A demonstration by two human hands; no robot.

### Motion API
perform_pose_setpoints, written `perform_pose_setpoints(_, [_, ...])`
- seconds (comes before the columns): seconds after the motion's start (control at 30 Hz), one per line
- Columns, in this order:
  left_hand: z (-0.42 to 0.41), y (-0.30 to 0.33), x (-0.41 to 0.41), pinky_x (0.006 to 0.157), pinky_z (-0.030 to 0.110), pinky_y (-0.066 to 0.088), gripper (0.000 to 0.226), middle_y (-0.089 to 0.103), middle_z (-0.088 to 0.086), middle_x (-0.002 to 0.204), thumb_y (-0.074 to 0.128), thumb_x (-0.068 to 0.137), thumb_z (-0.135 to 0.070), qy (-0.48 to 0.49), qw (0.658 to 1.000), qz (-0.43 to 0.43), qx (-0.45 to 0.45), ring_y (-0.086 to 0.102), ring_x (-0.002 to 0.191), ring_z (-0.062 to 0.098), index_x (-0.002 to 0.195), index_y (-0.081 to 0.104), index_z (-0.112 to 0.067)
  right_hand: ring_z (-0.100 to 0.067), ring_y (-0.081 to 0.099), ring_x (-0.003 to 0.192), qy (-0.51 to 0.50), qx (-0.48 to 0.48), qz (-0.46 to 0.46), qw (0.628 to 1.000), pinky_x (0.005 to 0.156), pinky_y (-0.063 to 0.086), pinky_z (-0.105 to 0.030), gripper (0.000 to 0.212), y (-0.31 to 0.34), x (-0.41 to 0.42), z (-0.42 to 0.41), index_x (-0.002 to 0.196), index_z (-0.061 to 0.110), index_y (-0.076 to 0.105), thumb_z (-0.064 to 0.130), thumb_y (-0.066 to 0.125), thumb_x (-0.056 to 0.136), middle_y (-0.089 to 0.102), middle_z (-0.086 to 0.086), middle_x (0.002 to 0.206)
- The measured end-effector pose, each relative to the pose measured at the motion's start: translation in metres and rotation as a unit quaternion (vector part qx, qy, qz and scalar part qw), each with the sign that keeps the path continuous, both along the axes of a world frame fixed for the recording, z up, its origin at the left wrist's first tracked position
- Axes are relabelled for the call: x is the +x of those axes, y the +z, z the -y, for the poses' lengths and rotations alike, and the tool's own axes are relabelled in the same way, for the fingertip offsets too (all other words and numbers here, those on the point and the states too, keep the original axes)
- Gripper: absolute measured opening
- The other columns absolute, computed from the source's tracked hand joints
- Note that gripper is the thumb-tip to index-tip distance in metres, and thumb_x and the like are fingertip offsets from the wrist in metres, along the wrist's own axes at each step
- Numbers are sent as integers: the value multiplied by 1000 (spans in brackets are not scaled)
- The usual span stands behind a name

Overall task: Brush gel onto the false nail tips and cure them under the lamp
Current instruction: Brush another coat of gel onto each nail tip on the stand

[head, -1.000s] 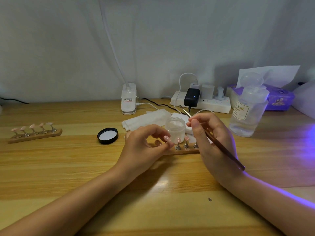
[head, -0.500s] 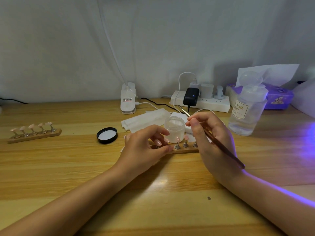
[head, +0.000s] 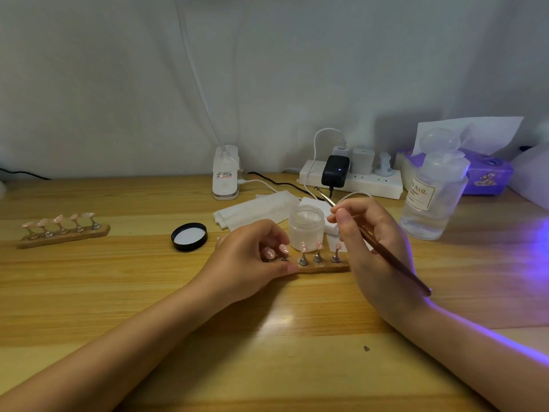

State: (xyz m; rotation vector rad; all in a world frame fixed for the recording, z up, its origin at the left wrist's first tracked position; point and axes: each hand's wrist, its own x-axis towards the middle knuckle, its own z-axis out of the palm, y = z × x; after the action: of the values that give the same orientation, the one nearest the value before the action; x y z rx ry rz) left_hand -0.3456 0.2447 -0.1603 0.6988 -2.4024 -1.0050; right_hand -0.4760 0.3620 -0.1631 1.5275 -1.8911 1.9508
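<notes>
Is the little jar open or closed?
Open. The gel jar has no top on, and its black lid lies apart on the table.

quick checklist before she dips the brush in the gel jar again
1. Gel jar open: ok, its black lid lies apart on the desk.
2. Brush held: ok, right hand grips it, tip beyond the jar.
3. Nail stand steadied: ok, left hand holds its end.
4. Tips on that stand: three show; the rest hidden by the left hand, cannot tell.
5. Gel left on the bristles: cannot tell.
6. Lamp on: purple glow at right; lamp itself out of view, cannot tell.
</notes>
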Motion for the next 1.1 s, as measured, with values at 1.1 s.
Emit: perform_pose_setpoints(1.1, [-11, -4, 1, 85, 41, 42, 6, 67, -11, 89, 65, 76, -27, -35, 960, -215, -174, 58, 91, 1, 78, 59, -25, 3, 52, 57, 57, 6, 93, 994, 53, 42, -7, 27, 4, 1, -4, 81, 20, 63, 41, 47, 80, 65, 9, 75])
